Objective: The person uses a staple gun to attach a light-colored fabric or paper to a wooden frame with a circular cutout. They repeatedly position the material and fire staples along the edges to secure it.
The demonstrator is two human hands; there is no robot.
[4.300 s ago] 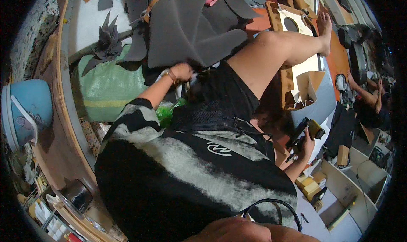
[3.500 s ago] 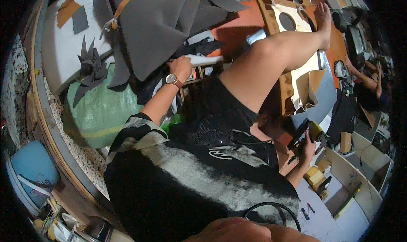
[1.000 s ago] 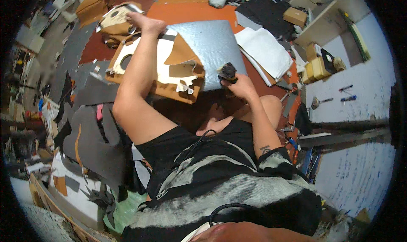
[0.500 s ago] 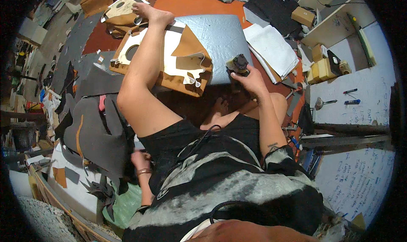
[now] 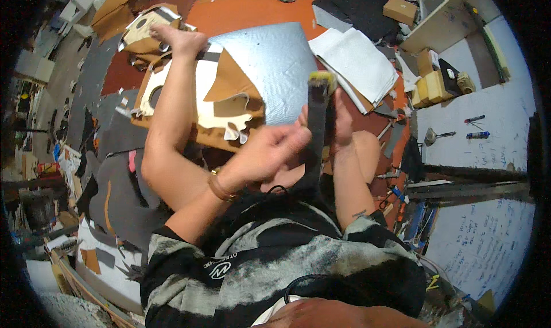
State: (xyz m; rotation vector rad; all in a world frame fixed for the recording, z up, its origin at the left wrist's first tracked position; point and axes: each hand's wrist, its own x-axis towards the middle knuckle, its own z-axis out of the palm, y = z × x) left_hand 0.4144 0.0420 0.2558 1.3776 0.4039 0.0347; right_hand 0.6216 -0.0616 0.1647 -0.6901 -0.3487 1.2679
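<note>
A long dark strip [image 5: 317,135] runs down in front of my lap, its upper end at a small yellow-and-black block [image 5: 322,78]. My right hand [image 5: 342,120] is closed around the block's right side, partly hidden behind the strip. On the strip's left edge, the curled fingers of my left hand [image 5: 276,147] are closed against it; the fingertips are blurred. Beyond my hands lies a tan and white cut piece [image 5: 229,107] with a folded flap, partly covered by my outstretched leg. A silvery sheeted pad [image 5: 267,58] sits beside it.
White sheets [image 5: 356,58] lie stacked to the right of the pad. Grey fabric pieces [image 5: 126,184] are heaped at my left. Tools [image 5: 396,199] lie by my right knee. A white board [image 5: 459,132] with pens and a cardboard box [image 5: 400,9] are farther right.
My left hand has come up from low at my left side to the strip before my lap. My right hand has turned the block, and the dark strip now shows lengthwise.
</note>
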